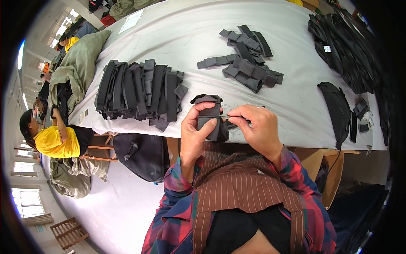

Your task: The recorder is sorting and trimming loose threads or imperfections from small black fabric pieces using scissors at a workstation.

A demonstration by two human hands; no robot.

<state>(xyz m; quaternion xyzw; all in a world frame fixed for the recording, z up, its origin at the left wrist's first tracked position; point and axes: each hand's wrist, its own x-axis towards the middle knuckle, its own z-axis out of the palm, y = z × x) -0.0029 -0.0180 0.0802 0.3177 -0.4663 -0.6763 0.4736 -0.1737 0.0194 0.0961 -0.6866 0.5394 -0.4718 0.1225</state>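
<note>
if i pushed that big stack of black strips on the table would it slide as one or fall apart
The strip stack would probably fall apart: the pieces lie loose and overlapping, ends uneven. They look like soft fabric, so likely floppy and light. On the table cloth they would likely drag rather than glide.

- A long table (198, 25) covered in pale grey cloth carries the work.
- A thick row of black fabric strips (139, 91) lies near its front edge, overlapping side by side.
- A looser heap of dark grey strap pieces (247, 57) sits further back, well apart from the row.
- A black bag (336, 110) hangs over the front edge at the right.
- More black bags (344, 46) are piled at the far right.
- An olive-green cloth bundle (80, 63) drapes the left end.
</note>
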